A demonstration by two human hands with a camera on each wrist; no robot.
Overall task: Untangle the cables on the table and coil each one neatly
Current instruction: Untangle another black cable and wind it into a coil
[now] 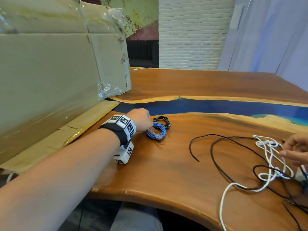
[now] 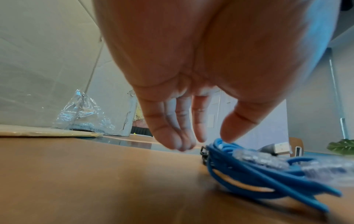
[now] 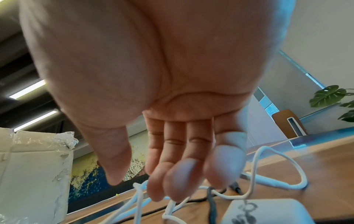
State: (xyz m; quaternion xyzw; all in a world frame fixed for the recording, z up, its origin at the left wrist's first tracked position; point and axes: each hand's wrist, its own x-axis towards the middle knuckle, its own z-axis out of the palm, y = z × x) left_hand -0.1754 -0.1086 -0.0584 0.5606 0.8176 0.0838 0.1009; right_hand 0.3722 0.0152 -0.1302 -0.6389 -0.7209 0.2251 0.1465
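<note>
- Cardboard box point(image 1: 58, 67) stands at the far left of the wooden surface point(image 1: 166, 172), its flap lying flat; clear tape hangs crumpled at its corner
- left hand point(image 1: 141, 120) reaches beside the box, a marker-covered band on the wrist; its grip is loose and wide, fingers point(image 2: 172, 136) pointing down with nothing held, the thumb tip touching the blue cable point(image 1: 156, 130)
- blue cable lies coiled on the surface; a coiled black cable point(image 1: 162, 121) sits just behind it, touching
- further right a long loose black cable point(image 1: 216, 147) sprawls in wide loops, tangled with a white cable point(image 1: 270, 157)
- right hand point(image 1: 295, 150) is at the right edge over the tangle; fingers point(image 3: 172, 181) extended and relaxed, tips close to white strands, with no closed grip visible
- white power adapter point(image 3: 268, 212) lies beneath that hand
</note>
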